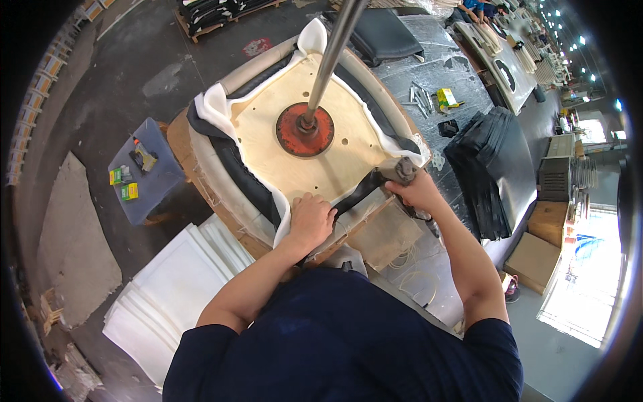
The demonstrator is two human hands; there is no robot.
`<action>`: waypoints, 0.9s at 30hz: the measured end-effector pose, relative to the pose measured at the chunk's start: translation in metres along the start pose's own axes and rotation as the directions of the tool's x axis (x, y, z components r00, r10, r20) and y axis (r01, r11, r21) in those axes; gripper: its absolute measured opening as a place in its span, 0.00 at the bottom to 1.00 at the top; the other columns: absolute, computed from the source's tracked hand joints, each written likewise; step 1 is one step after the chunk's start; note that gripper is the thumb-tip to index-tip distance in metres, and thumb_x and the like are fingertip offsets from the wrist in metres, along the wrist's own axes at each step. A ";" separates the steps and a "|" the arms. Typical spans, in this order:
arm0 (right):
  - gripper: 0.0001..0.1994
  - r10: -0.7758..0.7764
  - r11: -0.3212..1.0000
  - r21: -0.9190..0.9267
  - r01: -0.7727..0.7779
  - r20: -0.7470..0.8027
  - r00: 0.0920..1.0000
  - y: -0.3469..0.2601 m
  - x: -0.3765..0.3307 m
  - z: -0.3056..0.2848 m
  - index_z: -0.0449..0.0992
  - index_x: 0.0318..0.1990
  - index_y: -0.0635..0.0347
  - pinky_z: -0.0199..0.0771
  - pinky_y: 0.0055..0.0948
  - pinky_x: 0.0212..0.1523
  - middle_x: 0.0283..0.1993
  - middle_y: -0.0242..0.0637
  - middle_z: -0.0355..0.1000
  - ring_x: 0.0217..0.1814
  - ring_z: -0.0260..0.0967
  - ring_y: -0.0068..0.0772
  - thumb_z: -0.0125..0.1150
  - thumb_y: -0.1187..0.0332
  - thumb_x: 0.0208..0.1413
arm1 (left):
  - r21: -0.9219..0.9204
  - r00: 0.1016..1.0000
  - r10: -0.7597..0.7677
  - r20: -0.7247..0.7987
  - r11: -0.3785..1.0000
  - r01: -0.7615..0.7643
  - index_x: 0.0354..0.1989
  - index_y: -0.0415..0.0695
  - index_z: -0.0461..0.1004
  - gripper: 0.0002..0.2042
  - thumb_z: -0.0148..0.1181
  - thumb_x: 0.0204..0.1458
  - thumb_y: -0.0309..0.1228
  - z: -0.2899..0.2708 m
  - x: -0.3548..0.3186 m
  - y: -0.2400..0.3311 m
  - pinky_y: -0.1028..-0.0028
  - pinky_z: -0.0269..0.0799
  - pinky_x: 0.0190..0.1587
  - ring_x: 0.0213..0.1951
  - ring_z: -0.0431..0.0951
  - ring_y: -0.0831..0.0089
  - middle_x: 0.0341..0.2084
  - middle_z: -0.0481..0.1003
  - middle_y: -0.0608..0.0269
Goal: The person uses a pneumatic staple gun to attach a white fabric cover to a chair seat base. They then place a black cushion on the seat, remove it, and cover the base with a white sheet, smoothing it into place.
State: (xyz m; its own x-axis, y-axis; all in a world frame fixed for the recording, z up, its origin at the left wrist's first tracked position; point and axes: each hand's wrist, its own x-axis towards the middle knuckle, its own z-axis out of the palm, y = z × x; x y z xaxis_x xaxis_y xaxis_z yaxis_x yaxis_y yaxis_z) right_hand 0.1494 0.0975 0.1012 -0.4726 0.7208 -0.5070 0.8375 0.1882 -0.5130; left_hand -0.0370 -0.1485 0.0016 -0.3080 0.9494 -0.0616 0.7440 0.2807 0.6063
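A pale plywood board [258,127] lies in a padded frame, with white padding [216,110] and a black cover [231,157] turned up around its edges. A red round plate [288,130] on a metal rod [335,50] presses on its middle. At the near edge, my left hand [312,218] is closed with bent fingers on the black cover, pressing it against the board; the fingertips are partly hidden. My right hand [423,192] grips a staple gun [399,171], its nose at the board's near right corner.
Black cover pieces [495,167] are stacked on the right table, near metal strips [420,99] and a yellow-green box [445,99]. White foam sheets [167,281] are piled at lower left. A plastic-covered stand [144,197] at left holds another tool [143,157] and small boxes. People work far off.
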 end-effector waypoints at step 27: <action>0.21 -0.124 0.989 0.101 0.109 0.152 0.981 -0.059 -0.050 0.095 0.82 0.55 0.62 0.84 0.43 0.53 0.47 0.48 0.87 0.51 0.87 0.48 0.80 0.60 0.60 | -0.197 0.949 -0.101 -0.299 0.980 0.042 0.25 0.46 0.80 0.09 0.72 0.55 0.32 0.022 0.006 0.001 0.51 0.62 0.54 0.48 0.74 0.53 0.34 0.76 0.59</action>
State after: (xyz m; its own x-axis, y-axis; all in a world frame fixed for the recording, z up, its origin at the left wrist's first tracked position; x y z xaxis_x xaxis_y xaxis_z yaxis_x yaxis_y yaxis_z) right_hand 0.0975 -0.0128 0.0913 -0.6088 0.5825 -0.5386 0.7487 0.1974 -0.6328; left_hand -0.0252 -0.1394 -0.0159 -0.5442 0.8308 0.1172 0.5992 0.2870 0.7474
